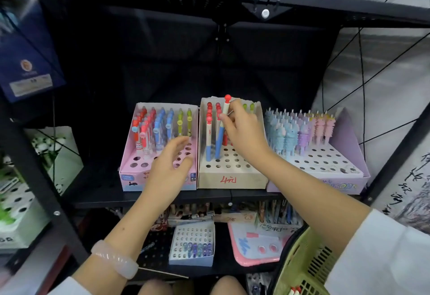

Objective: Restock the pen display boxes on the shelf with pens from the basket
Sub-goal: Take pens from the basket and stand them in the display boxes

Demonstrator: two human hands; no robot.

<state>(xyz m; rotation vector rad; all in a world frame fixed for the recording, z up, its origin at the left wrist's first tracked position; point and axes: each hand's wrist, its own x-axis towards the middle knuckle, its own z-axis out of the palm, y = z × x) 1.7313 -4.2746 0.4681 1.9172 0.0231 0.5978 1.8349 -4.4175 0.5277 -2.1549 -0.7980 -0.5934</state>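
Held pen: a pen [223, 124] with a red ball cap, white upper barrel and blue lower barrel, tilted slightly, its tip low among the holes of the middle box, its cap above the box's back wall.
Right hand: the right hand [244, 131] reaches in from the lower right over the middle box, forearm bare, white sleeve at the elbow; thumb and fingertips pinch the held pen partway up its barrel, the back of the hand facing the camera.
Left hand: the left hand [168, 166] hovers over the front right of the pink box, fingers spread and loosely bent, holding nothing; whether it touches the box I cannot tell. A pale bangle [115, 258] sits on its wrist.
Middle box: a beige display box [232, 179] with red handwriting on its front, standing on the black shelf [162, 195]; red-capped pens [208, 131] stand at its left and back, and many front holes are open.
Pink box: a pink display box [130, 178] just left of the beige one, touching it, with red, blue and green pens in the back rows.
Purple box: a lilac display box [349, 186] just right of the beige one, holding blue, purple and pink figure-topped pens.
Basket: a yellow-green basket [302, 269] at the lower right, below the right forearm, with a few red-and-white pen ends showing at its bottom edge.
Below: a lower shelf with a small white box of holes [193, 259] and a pink-rimmed board [253, 245].
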